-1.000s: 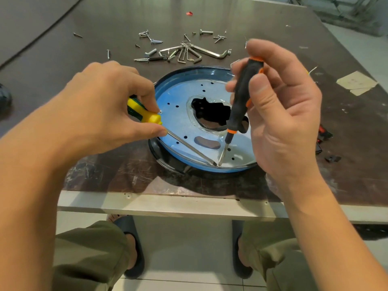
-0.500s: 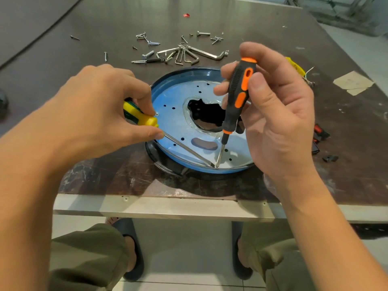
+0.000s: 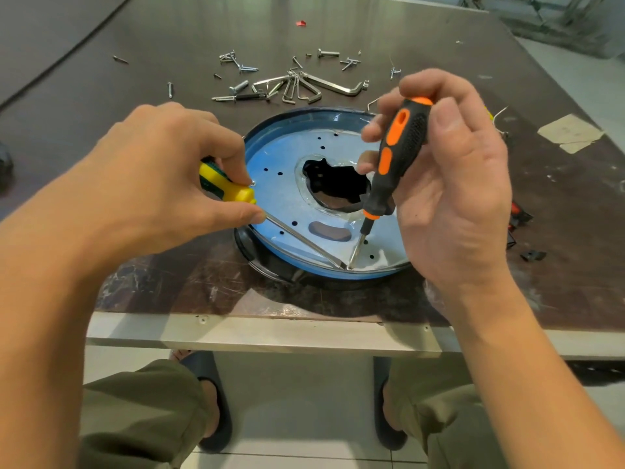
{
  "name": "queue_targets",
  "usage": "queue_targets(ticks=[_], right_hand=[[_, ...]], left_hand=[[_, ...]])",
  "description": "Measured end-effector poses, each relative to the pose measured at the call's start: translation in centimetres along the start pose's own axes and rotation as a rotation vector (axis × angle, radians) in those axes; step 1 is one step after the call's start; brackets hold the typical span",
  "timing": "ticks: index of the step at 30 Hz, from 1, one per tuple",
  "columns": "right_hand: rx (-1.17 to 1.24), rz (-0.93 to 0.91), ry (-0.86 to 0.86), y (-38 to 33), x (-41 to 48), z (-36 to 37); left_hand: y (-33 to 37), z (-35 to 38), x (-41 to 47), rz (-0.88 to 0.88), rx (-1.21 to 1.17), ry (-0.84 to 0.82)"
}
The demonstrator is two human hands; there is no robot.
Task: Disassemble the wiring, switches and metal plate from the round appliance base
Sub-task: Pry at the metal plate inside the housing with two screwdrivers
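Desk (image 3: 270, 336): pale front edge nearest, dark scuffed top behind it. The round base (image 3: 372, 275), blue-rimmed, lies flat just behind that edge. Inside the rim sits its shiny metal plate (image 3: 280, 198), pierced by small holes and an irregular central opening. Left hand (image 3: 162, 184), left of the base, grips a yellow-handled screwdriver (image 3: 236, 191). Right hand (image 3: 453, 184), over the base's right side, grips a black-and-orange screwdriver (image 3: 399, 147), nearly upright. Both steel tips meet at the plate's near edge. Just beyond the base lie bent hex keys (image 3: 304, 86) and scattered screws (image 3: 236, 62); the desk top continues well past them.
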State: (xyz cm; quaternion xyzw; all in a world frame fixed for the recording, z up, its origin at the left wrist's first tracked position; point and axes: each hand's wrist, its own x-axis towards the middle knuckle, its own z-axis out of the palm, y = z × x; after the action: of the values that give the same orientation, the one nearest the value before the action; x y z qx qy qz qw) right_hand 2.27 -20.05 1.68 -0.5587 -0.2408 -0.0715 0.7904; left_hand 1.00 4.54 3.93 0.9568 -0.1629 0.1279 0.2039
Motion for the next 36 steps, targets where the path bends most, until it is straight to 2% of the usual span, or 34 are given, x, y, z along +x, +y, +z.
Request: queue_targets(ticks=[4, 9, 14, 20, 24, 30, 34, 36], right_hand=[[-0.073, -0.065, 0.021, 0.11, -0.07, 0.0], [0.019, 0.007, 0.027, -0.05, -0.09, -0.17], [-0.117, -0.083, 0.036, 0.14, 0.01, 0.25], [-0.072, -0.041, 0.021, 0.04, -0.12, 0.25], [-0.135, -0.085, 0.039, 0.15, 0.02, 0.21], [-0.018, -0.027, 0.033, 0.0, -0.11, 0.0], [-0.142, -0.102, 0.045, 0.15, 0.12, 0.34], [-0.123, -0.087, 0.03, 0.24, 0.03, 0.01]], left_hand=[[0.0, 0.01, 0.02, -0.003, -0.004, -0.006], [-0.01, 0.0, -0.02, 0.002, 0.0, 0.001], [-0.02, 0.0, 0.03, -0.003, -0.006, -0.003], [0.08, 0.01, 0.09, -0.006, -0.001, -0.007], [0.09, 0.06, 0.11, -0.003, 0.003, -0.012], [-0.04, 0.14, 0.15, 0.015, 0.003, -0.009], [-0.12, 0.13, 0.15, 0.023, -0.011, -0.009], [-0.14, 0.08, 0.14, 0.03, -0.011, -0.012]])
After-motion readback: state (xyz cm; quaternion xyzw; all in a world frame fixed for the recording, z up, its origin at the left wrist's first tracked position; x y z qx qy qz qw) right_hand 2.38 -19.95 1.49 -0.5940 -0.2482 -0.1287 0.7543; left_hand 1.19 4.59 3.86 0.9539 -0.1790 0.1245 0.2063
